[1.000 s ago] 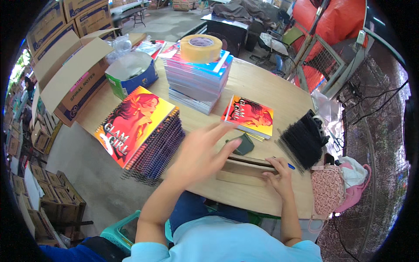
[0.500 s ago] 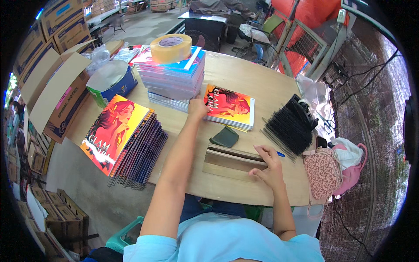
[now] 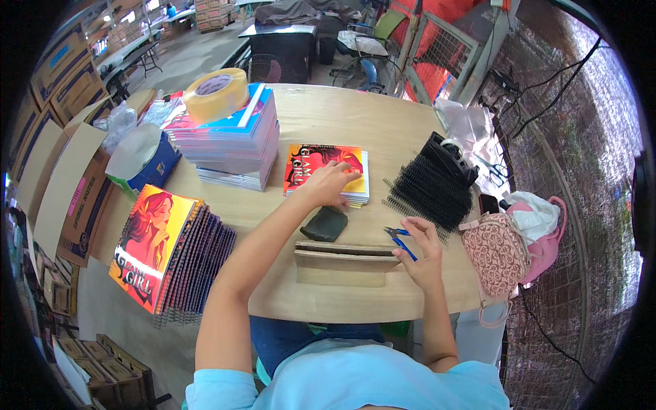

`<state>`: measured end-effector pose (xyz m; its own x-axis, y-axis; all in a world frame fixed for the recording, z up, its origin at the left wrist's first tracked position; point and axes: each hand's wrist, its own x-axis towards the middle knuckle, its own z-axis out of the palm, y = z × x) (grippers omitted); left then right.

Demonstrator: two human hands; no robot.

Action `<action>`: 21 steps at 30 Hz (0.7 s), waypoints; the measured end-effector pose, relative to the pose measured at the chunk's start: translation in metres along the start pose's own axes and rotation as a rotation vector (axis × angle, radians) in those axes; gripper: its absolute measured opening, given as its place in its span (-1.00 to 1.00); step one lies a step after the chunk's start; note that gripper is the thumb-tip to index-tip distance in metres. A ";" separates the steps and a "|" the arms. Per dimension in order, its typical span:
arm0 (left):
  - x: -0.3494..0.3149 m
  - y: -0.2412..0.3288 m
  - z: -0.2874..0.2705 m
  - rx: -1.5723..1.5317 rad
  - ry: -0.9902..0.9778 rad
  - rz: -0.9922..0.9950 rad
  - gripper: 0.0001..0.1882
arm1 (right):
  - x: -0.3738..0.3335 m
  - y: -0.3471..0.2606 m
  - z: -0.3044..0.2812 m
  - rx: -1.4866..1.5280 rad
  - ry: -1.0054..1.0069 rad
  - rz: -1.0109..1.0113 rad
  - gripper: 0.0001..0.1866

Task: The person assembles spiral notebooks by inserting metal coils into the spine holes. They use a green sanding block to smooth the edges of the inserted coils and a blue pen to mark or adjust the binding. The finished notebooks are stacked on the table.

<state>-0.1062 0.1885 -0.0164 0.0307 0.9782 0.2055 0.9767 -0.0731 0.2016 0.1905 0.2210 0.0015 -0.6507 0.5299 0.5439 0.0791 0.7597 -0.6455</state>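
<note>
My left hand (image 3: pixel 329 183) reaches over a short stack of loose sheets with a red and yellow illustrated cover (image 3: pixel 307 158). Its fingers spread across the cover, and the thumb is near the front edge. A dark green block (image 3: pixel 324 225) lies just below that wrist. My right hand (image 3: pixel 424 258) is open, thumb and fingers apart, beside the right end of a slotted wooden holder (image 3: pixel 342 251). Blue-handled pliers (image 3: pixel 398 240) lie in the gap between its thumb and fingers, apparently on the table. Black spiral coils (image 3: pixel 430 184) are heaped beyond them.
At left stand spiral-bound notebooks (image 3: pixel 158 249) and a tall stack (image 3: pixel 232 147) topped by a tape roll (image 3: pixel 216 94). A cut-open blue box (image 3: pixel 154 160) and cartons (image 3: pixel 89 198) are farther left. A pink patterned bag (image 3: pixel 493 254), phone (image 3: pixel 488 203) and scissors (image 3: pixel 493 172) line the right edge.
My left hand has moved from the left edge of the short stack across to its right side. My right hand has shifted right relative to the holder, uncovering the pliers. The view has turned slightly.
</note>
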 end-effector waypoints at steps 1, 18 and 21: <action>0.005 0.001 0.004 0.044 -0.013 0.033 -0.13 | -0.004 -0.001 0.001 -0.004 -0.001 0.006 -0.42; 0.046 0.007 0.013 -0.037 -0.266 0.085 -0.46 | -0.016 0.015 -0.009 0.043 0.044 0.029 -0.38; 0.048 -0.001 0.011 -0.082 -0.261 0.131 -0.46 | -0.014 0.013 -0.011 0.050 0.042 0.036 -0.37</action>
<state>-0.1029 0.2374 -0.0174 0.2189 0.9756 -0.0159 0.9409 -0.2068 0.2681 0.2090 0.2273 -0.0091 -0.6156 0.5725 0.5415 0.0633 0.7209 -0.6902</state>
